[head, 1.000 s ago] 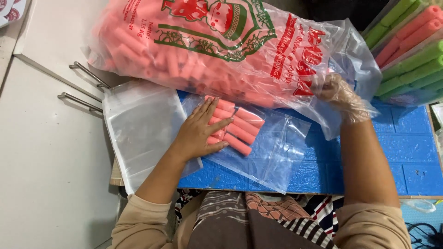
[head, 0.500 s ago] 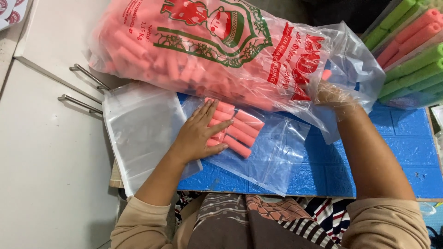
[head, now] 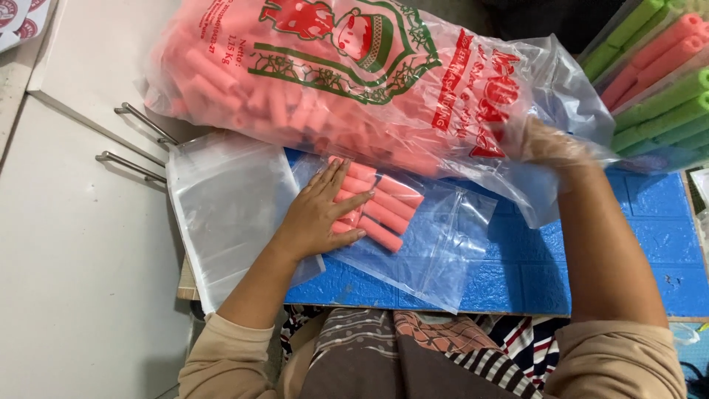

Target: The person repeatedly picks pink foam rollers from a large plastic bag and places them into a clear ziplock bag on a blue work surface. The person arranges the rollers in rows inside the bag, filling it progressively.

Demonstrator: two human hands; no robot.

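About six pink snack sticks [head: 380, 210] lie inside one small clear bag [head: 436, 244] at the blue board's [head: 635, 251] left end. The left hand [head: 317, 218] lies flat on them, fingers spread. The right hand [head: 550, 144], plastic-gloved, reaches into the large printed bag [head: 332, 81] of pink sticks along the board's far edge; its fingers cannot be made out. Empty clear bags [head: 221, 214] overhang the left edge.

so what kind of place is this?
Likely a small home snack-repacking spot: a big printed bag of pink sticks, a small clear bag being filled under the left hand, and packed green and pink packs beside.
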